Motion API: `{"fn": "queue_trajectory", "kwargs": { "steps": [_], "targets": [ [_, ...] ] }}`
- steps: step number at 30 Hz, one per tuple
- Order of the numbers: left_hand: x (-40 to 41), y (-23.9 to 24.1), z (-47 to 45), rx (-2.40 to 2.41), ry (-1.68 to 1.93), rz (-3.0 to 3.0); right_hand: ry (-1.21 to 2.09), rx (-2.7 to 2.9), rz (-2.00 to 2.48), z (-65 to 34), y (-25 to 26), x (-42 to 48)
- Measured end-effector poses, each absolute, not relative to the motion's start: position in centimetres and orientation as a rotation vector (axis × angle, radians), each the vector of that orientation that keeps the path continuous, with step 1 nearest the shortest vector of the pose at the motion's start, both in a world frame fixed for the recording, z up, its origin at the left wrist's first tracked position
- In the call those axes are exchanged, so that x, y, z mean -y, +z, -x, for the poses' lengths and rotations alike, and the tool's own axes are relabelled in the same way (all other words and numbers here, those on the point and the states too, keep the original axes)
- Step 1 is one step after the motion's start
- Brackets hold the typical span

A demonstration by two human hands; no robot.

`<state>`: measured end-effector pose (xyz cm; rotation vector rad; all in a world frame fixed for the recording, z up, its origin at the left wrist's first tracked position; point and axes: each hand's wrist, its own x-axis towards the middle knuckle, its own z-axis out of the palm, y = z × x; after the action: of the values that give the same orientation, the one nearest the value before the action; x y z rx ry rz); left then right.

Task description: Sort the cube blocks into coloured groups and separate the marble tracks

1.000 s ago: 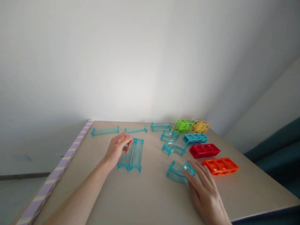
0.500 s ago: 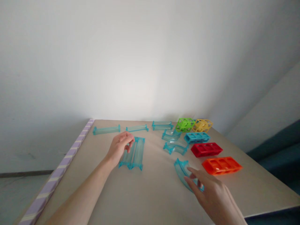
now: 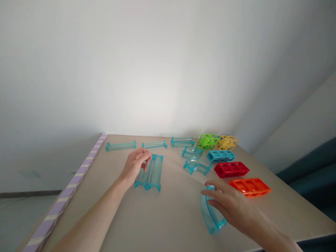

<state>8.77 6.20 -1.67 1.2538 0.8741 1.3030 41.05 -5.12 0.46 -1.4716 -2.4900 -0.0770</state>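
Note:
My right hand (image 3: 231, 206) lies over a curved clear-blue track piece (image 3: 210, 215) near the table's front right, fingers bent round its far end and touching it. My left hand (image 3: 136, 164) rests at the left side of two straight clear-blue track pieces (image 3: 152, 171) lying side by side, fingers curled loosely with the tips against the nearer one. Two more curved track pieces (image 3: 195, 167) lie behind my right hand.
Three straight track pieces (image 3: 120, 145) line the far edge of the beige table (image 3: 168, 217). Orange (image 3: 249, 186), red (image 3: 231, 169) and blue (image 3: 219, 155) blocks and green (image 3: 207, 141) and yellow (image 3: 227, 142) lattice cubes sit at the right. A purple striped strip (image 3: 65, 196) runs along the left edge.
My right hand has pulled the curved track piece toward me and turned it, so it now points front to back. My left hand has stayed by the straight pieces.

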Motion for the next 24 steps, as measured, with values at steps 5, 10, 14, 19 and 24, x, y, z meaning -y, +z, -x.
{"fn": "queue_trajectory", "kwargs": {
  "steps": [5,10,14,19,24],
  "targets": [
    [-6.3,-1.7,-8.8,-0.876,1.306,-1.243,-0.054,2.325,1.729,-41.3,0.0,3.5],
    [-6.3,-1.7,-8.9,-0.877,1.300,-1.253,-0.162,2.138,1.937,-40.9,-0.6,2.5],
    [-6.2,-1.6,-8.9,-0.892,1.293,-1.256,-0.232,2.081,1.981,-40.9,-0.7,1.9],
    [-6.6,-1.9,-8.8,-1.006,1.361,-1.287,-0.354,1.958,1.787,-39.4,0.2,2.6],
    [-8.2,-3.0,-7.9,-1.407,1.533,-1.374,-0.116,2.100,1.305,-31.6,0.1,4.0]
  ]
}}
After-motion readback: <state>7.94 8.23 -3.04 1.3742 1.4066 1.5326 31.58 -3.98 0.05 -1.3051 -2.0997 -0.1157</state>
